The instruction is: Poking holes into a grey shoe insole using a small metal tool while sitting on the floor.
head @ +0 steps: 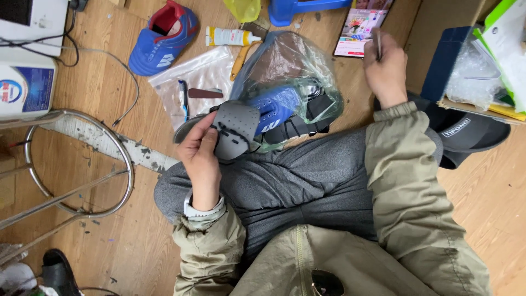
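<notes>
Head view. Centre of frame: the left hand (pixel 200 151) pinches a grey insole (pixel 236 127), a flat perforated foam piece with a rounded end, thumb on top and fingers closed beneath it. The insole lies just above the person's grey-trousered knee and touches a blue shoe (pixel 276 112) with white markings, which sits half inside a crumpled, translucent greenish plastic bag (pixel 290 60).

Upper right: the right hand (pixel 386 68) is closed around a thin dark tool (pixel 378 45), held upright and well apart from the insole.

Just left of that hand lies a phone (pixel 359 27) with a lit, colourful screen. Upper left: a second blue shoe (pixel 161 38) with a red lining rests on the wooden floor (pixel 109 98). Top centre: a white tube (pixel 227 37) with a yellow band. Below it, a clear flat pouch (pixel 200 74) carries a toothbrush (pixel 183 96) and a small brown strip. Right edge: a black slide sandal (pixel 466 134) with white lettering on its strap, beneath a cardboard box. Left: a chromed ring-shaped stool frame (pixel 118 145).
</notes>
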